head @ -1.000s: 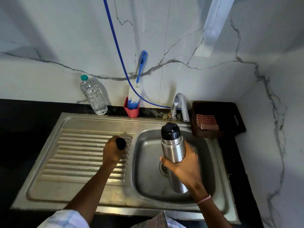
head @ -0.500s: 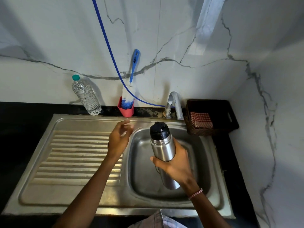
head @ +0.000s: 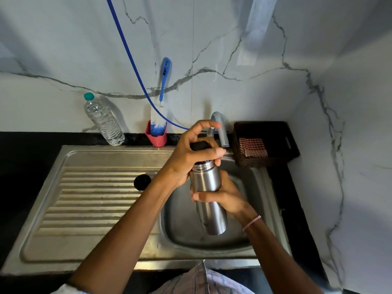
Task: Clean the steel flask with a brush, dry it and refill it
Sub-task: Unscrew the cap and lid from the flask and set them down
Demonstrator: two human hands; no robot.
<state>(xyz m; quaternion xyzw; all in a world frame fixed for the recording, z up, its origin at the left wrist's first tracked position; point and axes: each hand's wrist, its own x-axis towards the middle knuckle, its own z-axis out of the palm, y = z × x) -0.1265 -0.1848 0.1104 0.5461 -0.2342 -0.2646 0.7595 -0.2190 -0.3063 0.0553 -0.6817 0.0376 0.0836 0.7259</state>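
This is the opening-up stage; judging by the brush parked in its holder, no scrubbing has happened yet. The steel flask (head: pixel 206 183) is held roughly upright just in front of the tap (head: pixel 221 132), over the sink basin (head: pixel 182 225). I can't tell if its base touches the bottom.

The right hand (head: pixel 224 198) is wrapped round the flask's middle, fingers curled on the steel. The left hand (head: pixel 191 153) is clamped over the black stopper (head: pixel 200 145) at the neck, with the index finger lifted off (looks like a twisting grip to me). A bit of thread shows under the stopper, so I'd guess it's partly unscrewed. A separate black cap (head: pixel 142 182) sits on the drainboard (head: pixel 95 198), left of the tap and nearer the person.

Next move, I reckon: twist the stopper off, park it by that cap, then go for the brush (head: pixel 162 88). It stands in a red holder (head: pixel 157 139) against the wall, just left of the tap.

Room-wise, the left hand's fingers are right up by the tap spout, so lifting the stopper away to the left looks safer than going back. A blue hose (head: pixel 131 60) crosses the brush on its way down to the tap and could snag. A water bottle (head: pixel 104 122) stands further left of the tap. A basket (head: pixel 265 162) holding a checked cloth (head: pixel 252 147) sits just right of it. The most swinging room is left of the tap, over the drainboard.
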